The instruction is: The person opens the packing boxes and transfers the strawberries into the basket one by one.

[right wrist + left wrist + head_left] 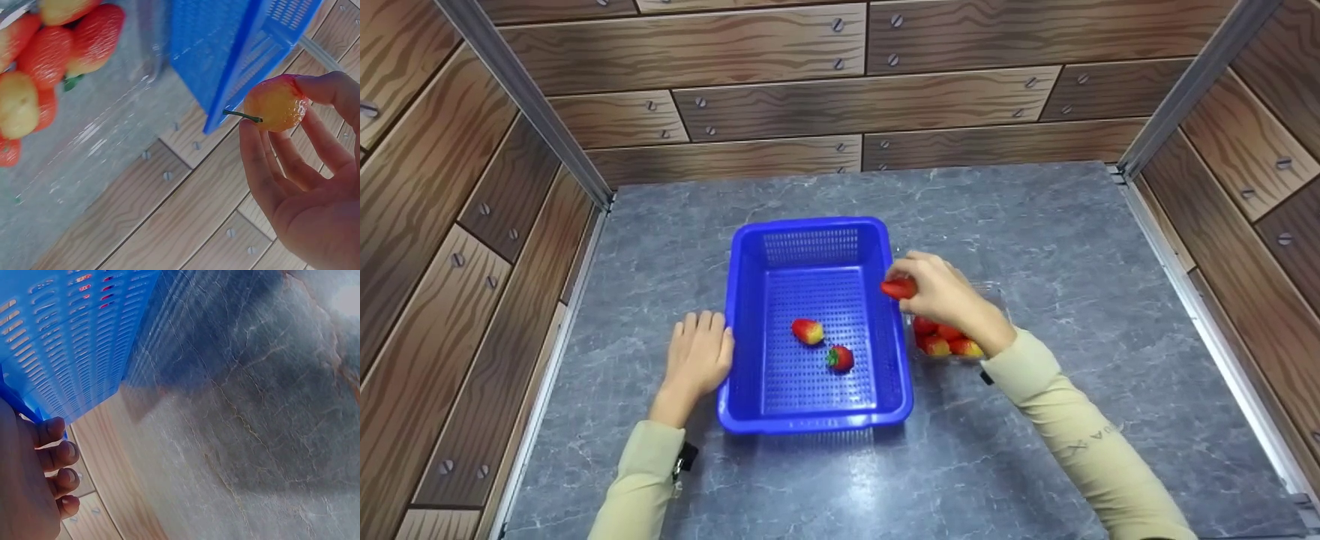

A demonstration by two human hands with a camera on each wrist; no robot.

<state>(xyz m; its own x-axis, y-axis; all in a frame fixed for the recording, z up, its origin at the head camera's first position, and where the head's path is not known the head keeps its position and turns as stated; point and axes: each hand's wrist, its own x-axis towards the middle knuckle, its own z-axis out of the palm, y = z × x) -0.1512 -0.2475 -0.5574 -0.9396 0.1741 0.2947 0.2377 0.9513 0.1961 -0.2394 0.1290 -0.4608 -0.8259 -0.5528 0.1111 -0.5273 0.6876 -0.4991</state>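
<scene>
A blue plastic basket (817, 425) stands in the middle of the grey marbled surface. On its floor lie a red-and-yellow strawberry (808, 331) and a red strawberry (841, 359) with a green cap. My left hand (699, 352) holds the basket's left rim, its fingers curled down outside the slotted wall (73, 337). Over the right rim, my right hand (934, 289) pinches another strawberry (277, 104) between thumb and fingertips; its yellow end and thin green stem show in the right wrist view. Beneath that forearm sits a clear plastic box with several strawberries (48, 56), partly hidden by the arm.
Wood-patterned panels (780, 101) enclose the surface at the back and both sides. Metal rails (521, 90) run up the two rear corners. Grey marbled surface (1072, 247) extends to the right of the box.
</scene>
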